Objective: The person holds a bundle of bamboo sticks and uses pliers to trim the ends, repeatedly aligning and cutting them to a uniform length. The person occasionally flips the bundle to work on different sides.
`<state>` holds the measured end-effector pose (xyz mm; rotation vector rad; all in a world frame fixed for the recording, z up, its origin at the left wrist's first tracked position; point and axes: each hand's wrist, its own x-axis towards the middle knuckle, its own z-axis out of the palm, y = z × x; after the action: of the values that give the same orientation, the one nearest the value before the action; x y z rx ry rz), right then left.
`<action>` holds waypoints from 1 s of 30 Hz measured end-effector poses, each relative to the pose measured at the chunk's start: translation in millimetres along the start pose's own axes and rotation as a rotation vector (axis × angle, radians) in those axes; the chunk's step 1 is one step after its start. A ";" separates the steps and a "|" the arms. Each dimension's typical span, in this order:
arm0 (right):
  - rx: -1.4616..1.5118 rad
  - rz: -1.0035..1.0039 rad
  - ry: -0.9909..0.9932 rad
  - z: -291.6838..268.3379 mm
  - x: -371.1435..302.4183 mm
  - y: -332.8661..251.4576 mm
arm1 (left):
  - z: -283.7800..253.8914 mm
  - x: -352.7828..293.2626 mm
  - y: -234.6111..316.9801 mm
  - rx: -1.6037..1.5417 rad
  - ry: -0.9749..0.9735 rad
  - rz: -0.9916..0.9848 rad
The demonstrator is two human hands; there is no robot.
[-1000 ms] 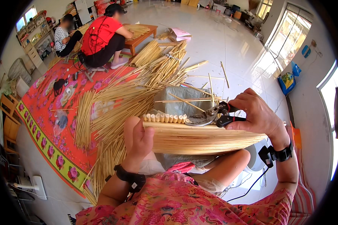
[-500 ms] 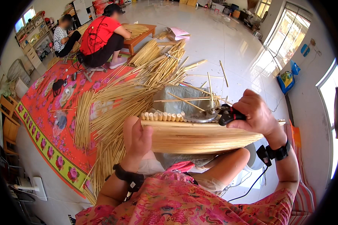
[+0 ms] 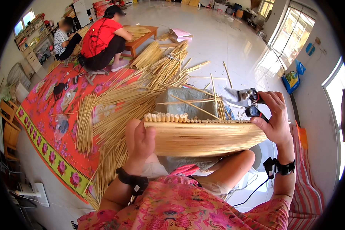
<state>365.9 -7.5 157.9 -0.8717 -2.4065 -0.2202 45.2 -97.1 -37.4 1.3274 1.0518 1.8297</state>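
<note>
A curved panel of tightly packed straw-coloured stalks (image 3: pixel 205 138) stands across my lap. My left hand (image 3: pixel 140 145) is closed on its left end, with the thumb in front and some fingers hidden behind. Along the top edge, longer stalk ends (image 3: pixel 165 117) stick up on the left, while the ends to the right (image 3: pixel 214 121) are cut short. My right hand (image 3: pixel 274 117) grips the dark handles of pruning shears (image 3: pixel 253 100) above the panel's right part. Their silver blades are blurred and stand clear of the stalks.
Behind the panel, loose stalks lie over a grey-covered block (image 3: pixel 188 96). Heaps of stalks (image 3: pixel 122 105) spread across a red floral mat (image 3: pixel 57 130). A person in red (image 3: pixel 105 36) squats by a low wooden table (image 3: pixel 145 38); another person (image 3: pixel 63 40) sits beyond. Blue bag (image 3: pixel 291 82) by the right wall.
My right hand has lifted the shears up and to the right, away from the top edge. Short stalk ends that they covered now show. My left hand stays on the panel.
</note>
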 end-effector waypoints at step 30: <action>0.095 -0.165 -0.219 24.6 24.8 -22.0 | 5.2 2.8 12.3 0.031 -0.014 0.122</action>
<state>325.2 -3.0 152.3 -0.6847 -2.6720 -0.0749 48.9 -99.4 -24.5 1.4495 1.0154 1.8967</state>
